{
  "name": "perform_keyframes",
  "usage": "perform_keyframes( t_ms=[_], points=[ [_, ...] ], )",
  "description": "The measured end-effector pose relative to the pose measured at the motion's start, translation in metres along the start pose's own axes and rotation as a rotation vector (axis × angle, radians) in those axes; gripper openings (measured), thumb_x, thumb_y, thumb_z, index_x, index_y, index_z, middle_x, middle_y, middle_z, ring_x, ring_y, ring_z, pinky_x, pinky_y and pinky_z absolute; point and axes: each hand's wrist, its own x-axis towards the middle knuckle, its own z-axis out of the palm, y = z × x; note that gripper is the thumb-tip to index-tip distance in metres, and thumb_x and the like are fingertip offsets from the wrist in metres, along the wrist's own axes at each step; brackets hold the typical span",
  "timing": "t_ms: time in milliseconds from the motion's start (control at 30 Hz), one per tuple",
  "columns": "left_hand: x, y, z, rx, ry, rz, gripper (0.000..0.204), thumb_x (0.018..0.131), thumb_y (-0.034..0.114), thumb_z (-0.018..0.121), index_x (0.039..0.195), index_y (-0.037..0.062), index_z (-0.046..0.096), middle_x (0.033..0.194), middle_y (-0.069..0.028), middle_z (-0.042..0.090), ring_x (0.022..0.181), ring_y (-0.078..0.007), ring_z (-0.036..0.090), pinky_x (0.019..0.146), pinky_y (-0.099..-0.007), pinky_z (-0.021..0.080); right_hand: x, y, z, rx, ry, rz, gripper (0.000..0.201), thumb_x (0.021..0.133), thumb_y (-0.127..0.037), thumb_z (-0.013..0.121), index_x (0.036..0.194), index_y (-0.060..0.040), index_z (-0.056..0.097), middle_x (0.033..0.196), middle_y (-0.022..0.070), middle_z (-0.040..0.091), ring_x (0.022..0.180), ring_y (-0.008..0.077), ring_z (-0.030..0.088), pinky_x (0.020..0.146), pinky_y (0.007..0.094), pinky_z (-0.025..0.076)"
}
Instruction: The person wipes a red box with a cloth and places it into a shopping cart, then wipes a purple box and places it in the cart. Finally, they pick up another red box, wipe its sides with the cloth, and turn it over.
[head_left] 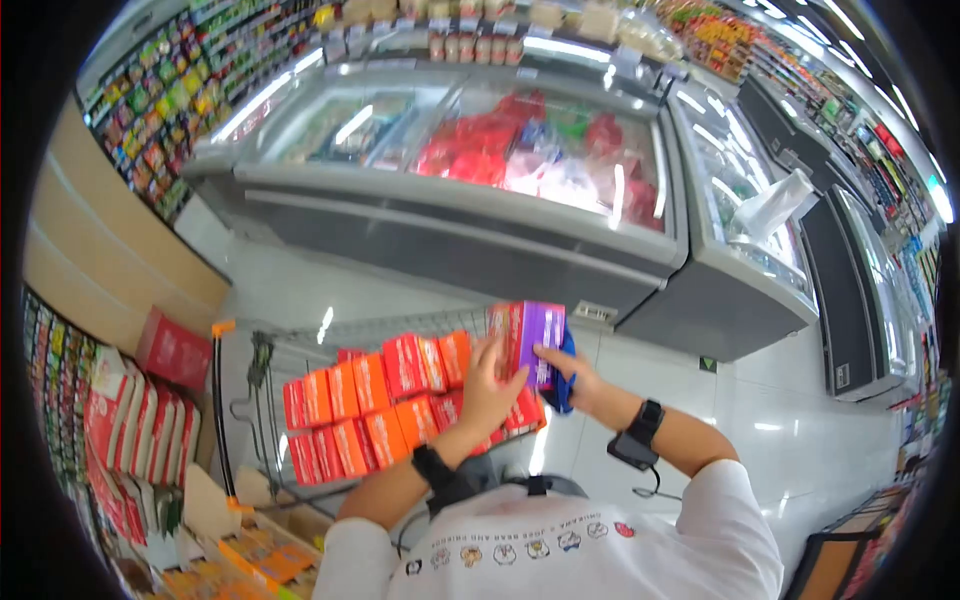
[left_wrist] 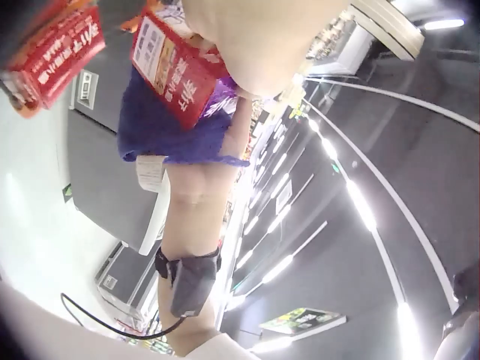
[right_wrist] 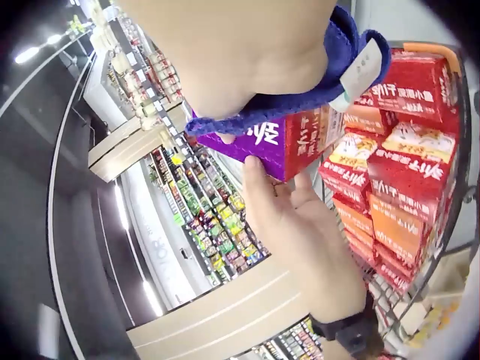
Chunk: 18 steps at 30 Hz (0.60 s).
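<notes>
Over the cart's right end, a purple-and-red box (head_left: 538,340) is held between both hands. My left hand (head_left: 492,392) grips its left side, with the thumb along the near edge. A blue cloth (right_wrist: 349,56) with a white tag is in my right hand (head_left: 582,385), pressed to the box's right side, while the thumb lies on the purple face. In the left wrist view the cloth (left_wrist: 169,127) hangs behind the box's red side (left_wrist: 184,82). Rows of red and orange boxes (head_left: 375,385) fill the shopping cart (head_left: 262,415) beneath my left forearm.
Ahead stands a long chest freezer (head_left: 450,215) with bagged goods under glass. Another freezer (head_left: 735,250) adjoins it on the right, with a plastic bag roll (head_left: 775,207) on top. Stacked red-and-white packages (head_left: 140,430) are at the left, beside a wood-coloured panel (head_left: 110,220).
</notes>
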Motion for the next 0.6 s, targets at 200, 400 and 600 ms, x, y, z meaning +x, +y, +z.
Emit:
perform_keyframes(
  t_ms=[200,400,600],
  points=[
    [0.042,-0.026,-0.018,-0.363,-0.141,-0.31,0.054,0.082,0.005,0.064,0.13,-0.0069,0.044,0.112,-0.0127,0.061,0.102,-0.0159,0.059,0.088,-0.0296,0.048,0.062,-0.003,0.004,-0.432,-0.003,-0.139,0.041,0.083,-0.014,0.07,0.118,-0.0018,0.052,0.104,0.0073,0.063,0.089,0.0151,0.062,0.079,0.0309,0.052],
    [0.064,-0.102,-0.023,-0.377,-0.169,-0.417,0.05,0.084,0.007,0.063,0.129,-0.0072,0.046,0.117,-0.015,0.06,0.106,-0.0191,0.058,0.09,-0.0303,0.047,0.109,0.009,0.007,-0.538,0.09,-0.093,0.043,0.08,-0.017,0.073,0.115,-0.0022,0.053,0.101,0.0086,0.065,0.087,0.016,0.064,0.078,0.0309,0.052],
    [0.064,-0.118,-0.03,-0.496,-0.183,-0.651,0.039,0.083,0.007,0.066,0.118,-0.0067,0.052,0.115,-0.0143,0.06,0.105,-0.0196,0.059,0.089,-0.0308,0.049,0.133,0.041,-0.014,-0.924,0.242,-0.066,0.048,0.077,-0.029,0.074,0.114,-0.0029,0.057,0.097,0.0101,0.068,0.083,0.0172,0.066,0.076,0.0307,0.052]
  ],
)
